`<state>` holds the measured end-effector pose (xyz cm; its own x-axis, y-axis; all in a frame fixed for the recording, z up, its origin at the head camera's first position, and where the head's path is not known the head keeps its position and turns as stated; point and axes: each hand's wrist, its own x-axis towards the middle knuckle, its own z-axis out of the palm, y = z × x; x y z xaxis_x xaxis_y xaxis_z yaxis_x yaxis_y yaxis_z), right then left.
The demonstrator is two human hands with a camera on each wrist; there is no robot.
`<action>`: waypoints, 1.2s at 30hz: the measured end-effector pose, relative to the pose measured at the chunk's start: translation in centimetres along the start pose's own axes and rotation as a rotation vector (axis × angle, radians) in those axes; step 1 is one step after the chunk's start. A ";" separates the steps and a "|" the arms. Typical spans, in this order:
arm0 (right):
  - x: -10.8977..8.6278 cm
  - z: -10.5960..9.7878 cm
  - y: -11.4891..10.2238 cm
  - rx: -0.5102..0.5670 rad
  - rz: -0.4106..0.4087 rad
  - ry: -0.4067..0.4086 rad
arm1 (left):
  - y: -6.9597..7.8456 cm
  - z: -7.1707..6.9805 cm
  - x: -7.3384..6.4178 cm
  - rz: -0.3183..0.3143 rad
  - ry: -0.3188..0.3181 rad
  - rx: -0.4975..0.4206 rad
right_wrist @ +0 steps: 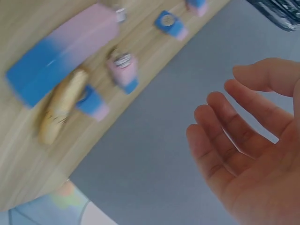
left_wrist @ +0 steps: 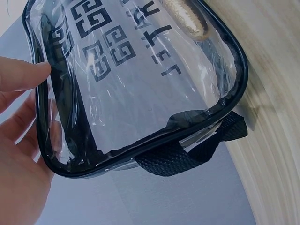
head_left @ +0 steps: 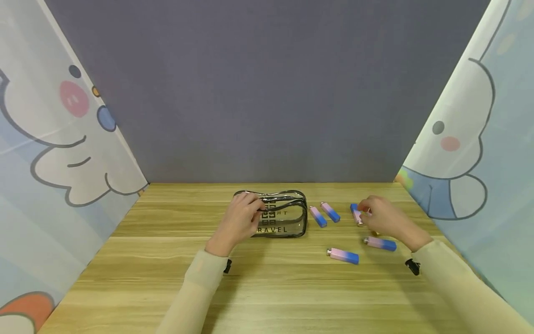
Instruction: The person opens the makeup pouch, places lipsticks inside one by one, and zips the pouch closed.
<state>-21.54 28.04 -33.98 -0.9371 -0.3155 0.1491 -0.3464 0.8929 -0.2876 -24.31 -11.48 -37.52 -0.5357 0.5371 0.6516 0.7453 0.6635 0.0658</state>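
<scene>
My left hand (head_left: 242, 218) grips the upper left edge of a clear zip pouch (head_left: 288, 228) with black trim, thumb on the near side and fingers behind. The left wrist view shows a gold tube-like item (left_wrist: 190, 18) in or behind the clear plastic; I cannot tell which. My right hand (head_left: 385, 218), fingers loosely bent, hangs over the right side of the table, nearest a pink-and-blue tube (head_left: 356, 214). In the right wrist view, nothing lies between its thumb and fingers (right_wrist: 229, 122). Another pink-and-blue tube (head_left: 380, 243) lies just nearer than that hand.
Two pink-and-blue tubes (head_left: 318, 216) lie beside the pouch's right end. Another such tube (head_left: 343, 255) lies farther forward. A gold item (right_wrist: 63, 105) rests among the tubes. A grey panel (head_left: 267, 93) stands behind the wooden table (head_left: 146, 278), with printed curtains (head_left: 83, 162) at the sides.
</scene>
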 end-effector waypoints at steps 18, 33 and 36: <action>-1.7 1.1 4.8 -0.053 0.012 -0.075 | -0.1 -0.4 0.0 0.012 0.013 -0.003; -2.7 2.1 7.5 -0.048 0.046 -0.113 | -0.1 -0.2 0.1 0.017 -0.004 -0.014; -2.9 2.2 7.7 -0.048 0.047 -0.118 | -0.1 -0.3 0.1 0.015 -0.004 -0.021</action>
<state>-21.61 35.08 -38.72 -0.9518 -0.3058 0.0233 -0.3019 0.9212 -0.2454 -24.32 -11.60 -37.23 -0.5261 0.5489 0.6496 0.7614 0.6443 0.0723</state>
